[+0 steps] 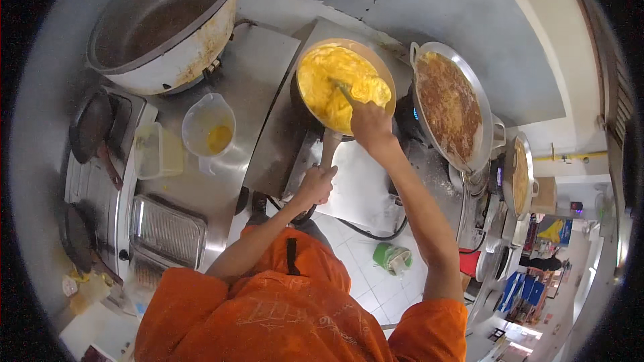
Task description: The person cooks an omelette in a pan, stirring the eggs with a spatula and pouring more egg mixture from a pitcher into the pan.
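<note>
A frying pan point(387, 68) with a pale tan inside sits before me, full of soft yellow egg point(327, 73) with folded curds at its right. My left hand point(317, 185) is wrapped around the pan's handle point(329, 148). In my right hand point(372, 123) is a dark utensil point(343, 90), probably a spatula, whose far end is down in the egg. My fingers cover the rest of it. To the left stands a clear plastic measuring jug point(209, 120) with a little yellow liquid at its bottom.
A large pot point(181, 55) stands at the far left. On the right, a wide two-handled wok point(483, 105) holds browned frothy contents over a blue flame, with another wok point(520, 176) beyond. A glass baking dish point(168, 231) and plastic container point(160, 153) lie left; a green bucket point(385, 256) is on the floor.
</note>
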`<control>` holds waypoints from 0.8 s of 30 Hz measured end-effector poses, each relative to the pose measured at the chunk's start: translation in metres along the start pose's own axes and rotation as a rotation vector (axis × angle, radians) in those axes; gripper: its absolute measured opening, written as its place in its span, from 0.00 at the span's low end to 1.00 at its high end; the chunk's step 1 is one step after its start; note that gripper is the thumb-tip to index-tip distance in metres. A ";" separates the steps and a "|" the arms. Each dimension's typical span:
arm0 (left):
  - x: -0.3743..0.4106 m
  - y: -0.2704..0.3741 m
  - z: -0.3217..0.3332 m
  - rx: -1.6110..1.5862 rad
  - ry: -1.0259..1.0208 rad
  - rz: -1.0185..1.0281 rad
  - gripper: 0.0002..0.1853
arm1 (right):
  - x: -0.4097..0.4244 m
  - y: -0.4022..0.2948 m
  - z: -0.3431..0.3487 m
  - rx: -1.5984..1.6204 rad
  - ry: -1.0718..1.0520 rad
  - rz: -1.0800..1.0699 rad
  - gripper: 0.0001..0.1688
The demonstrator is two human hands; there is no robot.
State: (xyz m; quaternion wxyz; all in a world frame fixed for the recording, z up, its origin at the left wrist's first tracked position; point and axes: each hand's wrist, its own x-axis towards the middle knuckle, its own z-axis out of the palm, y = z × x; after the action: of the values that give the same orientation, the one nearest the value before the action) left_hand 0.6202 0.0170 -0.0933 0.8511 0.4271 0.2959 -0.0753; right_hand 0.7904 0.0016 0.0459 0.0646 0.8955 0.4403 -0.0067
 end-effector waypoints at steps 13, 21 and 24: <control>0.003 0.012 0.015 -0.026 0.002 -0.127 0.19 | -0.013 0.089 -0.114 0.238 0.093 0.212 0.16; 0.004 0.002 0.007 0.022 0.049 -0.048 0.19 | -0.054 0.079 -0.182 -0.033 -0.259 -0.012 0.15; -0.003 0.012 0.014 0.046 0.037 -0.018 0.20 | -0.052 0.127 -0.128 -0.026 -0.266 -0.148 0.14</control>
State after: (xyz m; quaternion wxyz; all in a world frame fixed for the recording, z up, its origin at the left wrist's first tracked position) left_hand 0.6280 0.0129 -0.0770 0.8346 0.4453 0.3138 -0.0820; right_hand 0.8525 -0.1005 0.1907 0.1334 0.8508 0.4928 -0.1244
